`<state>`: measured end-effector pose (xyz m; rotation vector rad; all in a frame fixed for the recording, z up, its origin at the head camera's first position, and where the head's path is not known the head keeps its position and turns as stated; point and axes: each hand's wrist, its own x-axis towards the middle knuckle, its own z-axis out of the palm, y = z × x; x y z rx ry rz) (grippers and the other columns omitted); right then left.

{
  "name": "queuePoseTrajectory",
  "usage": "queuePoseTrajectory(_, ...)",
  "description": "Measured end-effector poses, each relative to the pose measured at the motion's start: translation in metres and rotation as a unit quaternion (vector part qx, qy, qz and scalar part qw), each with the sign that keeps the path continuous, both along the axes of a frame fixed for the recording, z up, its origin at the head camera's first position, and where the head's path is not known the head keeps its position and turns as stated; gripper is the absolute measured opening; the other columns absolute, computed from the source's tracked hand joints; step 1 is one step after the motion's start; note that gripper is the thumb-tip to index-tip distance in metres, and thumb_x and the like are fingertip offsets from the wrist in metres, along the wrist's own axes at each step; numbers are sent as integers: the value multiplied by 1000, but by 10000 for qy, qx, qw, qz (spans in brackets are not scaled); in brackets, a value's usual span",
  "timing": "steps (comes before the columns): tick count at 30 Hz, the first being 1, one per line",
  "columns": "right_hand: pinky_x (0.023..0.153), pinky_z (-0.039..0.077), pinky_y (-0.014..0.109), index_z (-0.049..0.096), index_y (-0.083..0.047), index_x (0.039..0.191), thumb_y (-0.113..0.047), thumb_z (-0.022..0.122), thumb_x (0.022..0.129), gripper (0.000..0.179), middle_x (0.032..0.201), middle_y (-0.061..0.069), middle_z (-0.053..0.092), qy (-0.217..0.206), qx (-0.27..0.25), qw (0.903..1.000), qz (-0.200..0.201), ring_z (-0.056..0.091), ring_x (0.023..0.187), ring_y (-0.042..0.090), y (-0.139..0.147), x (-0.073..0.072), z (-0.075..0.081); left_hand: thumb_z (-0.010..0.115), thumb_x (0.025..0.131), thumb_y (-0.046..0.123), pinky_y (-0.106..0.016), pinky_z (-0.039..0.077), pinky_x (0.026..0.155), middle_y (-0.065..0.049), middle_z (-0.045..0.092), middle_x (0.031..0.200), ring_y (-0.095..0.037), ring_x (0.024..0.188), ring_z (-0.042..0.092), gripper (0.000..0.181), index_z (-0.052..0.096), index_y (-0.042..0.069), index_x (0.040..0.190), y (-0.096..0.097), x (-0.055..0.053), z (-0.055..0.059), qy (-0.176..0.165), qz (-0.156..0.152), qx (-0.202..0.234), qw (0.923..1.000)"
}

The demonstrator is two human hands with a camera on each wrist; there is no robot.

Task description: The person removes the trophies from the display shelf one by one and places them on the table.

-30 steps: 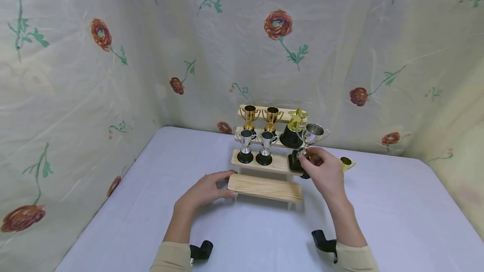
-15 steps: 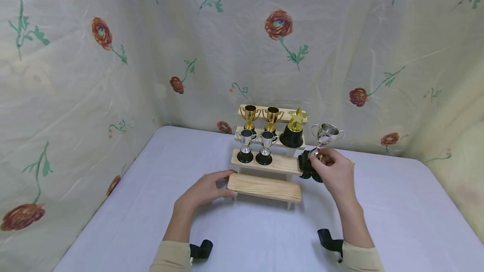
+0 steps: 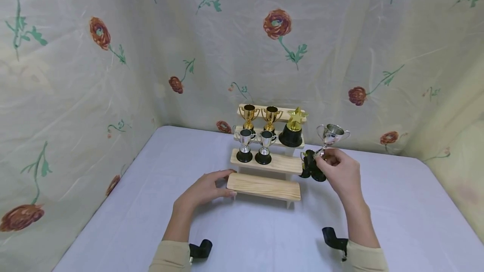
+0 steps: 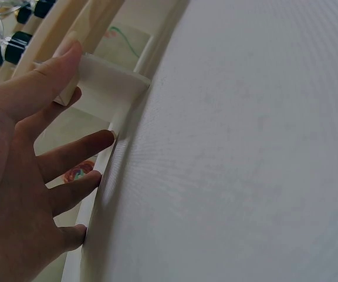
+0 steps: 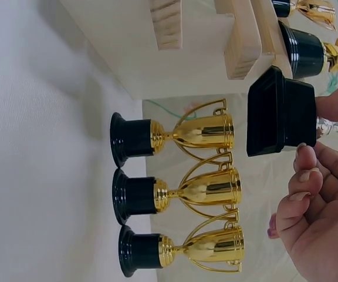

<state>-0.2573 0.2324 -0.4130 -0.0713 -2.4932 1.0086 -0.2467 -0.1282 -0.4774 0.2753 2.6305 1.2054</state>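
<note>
Trainee: Report grip status.

Operator: From my remote station I read the right hand [image 3: 342, 171] as pinching the silver trophy [image 3: 333, 134] at its stem, between thumb and fingers. The left hand [image 3: 204, 190] grips the left end of the wooden stand [image 3: 264, 187] at its lowest board, using thumb and forefinger; the remaining fingers are spread.

Trainee: Reason for these holds?

Operator: I judge that the stem hold leaves bowl and handles untouched, and that the left hand probably steadies the stand. The two silver cups [image 3: 245, 137] stand one tier in front of the two gold cups [image 3: 249, 114] and the star trophy [image 3: 293, 126], apparently grouped by colour.

Trainee: Location of the held item?

Operator: Raised off the table [image 3: 264, 238], past the stand's right end, near three gold cups [image 5: 210, 187] set upright in a close row.

Trainee: Appearance?

Operator: Glossy silver bowl, wide rim, two looped handles, narrow stem. The base is black, stepped and square-edged; my right wrist view exposes its hollow underside. In my head view the trophy leans slightly.
</note>
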Motion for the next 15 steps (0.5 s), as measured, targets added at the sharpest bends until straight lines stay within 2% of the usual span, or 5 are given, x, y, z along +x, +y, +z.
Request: queuePoseTrajectory(15,56,38,26,71,-5,108,-33,68,89,34,82,12,65,-580,450,9971,190,51,74,22,7,1,-1,78,78,51,-58,34,117,5,53,149,-25,145,40,70,54,38,141,-1,1,1,29,-61,100,9999)
